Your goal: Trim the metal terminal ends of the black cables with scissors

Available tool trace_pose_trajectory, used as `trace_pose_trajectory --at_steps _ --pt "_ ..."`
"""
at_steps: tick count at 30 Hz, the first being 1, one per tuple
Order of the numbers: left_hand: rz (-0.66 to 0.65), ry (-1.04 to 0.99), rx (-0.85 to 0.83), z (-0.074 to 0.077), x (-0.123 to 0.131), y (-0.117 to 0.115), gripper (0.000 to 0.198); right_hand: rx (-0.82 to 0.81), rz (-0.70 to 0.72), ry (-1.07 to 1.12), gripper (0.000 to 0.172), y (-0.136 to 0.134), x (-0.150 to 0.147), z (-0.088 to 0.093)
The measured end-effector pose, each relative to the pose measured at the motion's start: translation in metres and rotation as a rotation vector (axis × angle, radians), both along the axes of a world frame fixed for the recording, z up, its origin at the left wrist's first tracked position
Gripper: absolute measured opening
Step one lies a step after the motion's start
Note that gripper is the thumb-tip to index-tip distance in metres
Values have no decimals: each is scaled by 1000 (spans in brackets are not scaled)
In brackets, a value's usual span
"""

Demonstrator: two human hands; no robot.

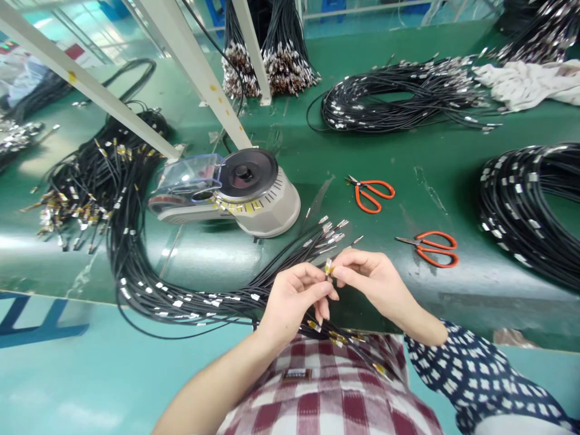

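Observation:
My left hand (296,296) pinches a black cable close to its metal connector end (328,264). Thumb and forefinger of my right hand (369,279) close on a small piece of yellow tape (332,270) at that same end. Under and beside my hands lies a bundle of black cables (194,302) with white labels, curving left along the table edge. Several bare silvery ends (330,229) fan out just beyond my fingers. Nearer my body, other cable ends carrying yellow tape (338,338) hang over the edge.
A round tape dispenser (267,211) with yellow strips on its rim stands left of centre. Two orange-handled scissors (371,193) lie to the right. Coiled cables (521,211) sit at the right edge, another coil (394,99) behind. White posts (194,66) rise at the left.

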State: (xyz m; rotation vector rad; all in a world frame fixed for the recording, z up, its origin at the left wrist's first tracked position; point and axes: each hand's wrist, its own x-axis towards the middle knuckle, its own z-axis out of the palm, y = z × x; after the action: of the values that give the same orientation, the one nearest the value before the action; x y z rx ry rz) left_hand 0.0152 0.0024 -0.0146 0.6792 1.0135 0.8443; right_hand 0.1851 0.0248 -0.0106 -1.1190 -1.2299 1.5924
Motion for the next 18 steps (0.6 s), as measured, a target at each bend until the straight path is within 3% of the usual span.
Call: trace_pose_trajectory --at_steps 8,18 --pt "63 -42 53 -3 2 -4 26 -31 -10 128 21 1 -7 -6" --pt "-14 -82 65 -4 -1 -3 23 50 126 223 17 5 -7 -22"
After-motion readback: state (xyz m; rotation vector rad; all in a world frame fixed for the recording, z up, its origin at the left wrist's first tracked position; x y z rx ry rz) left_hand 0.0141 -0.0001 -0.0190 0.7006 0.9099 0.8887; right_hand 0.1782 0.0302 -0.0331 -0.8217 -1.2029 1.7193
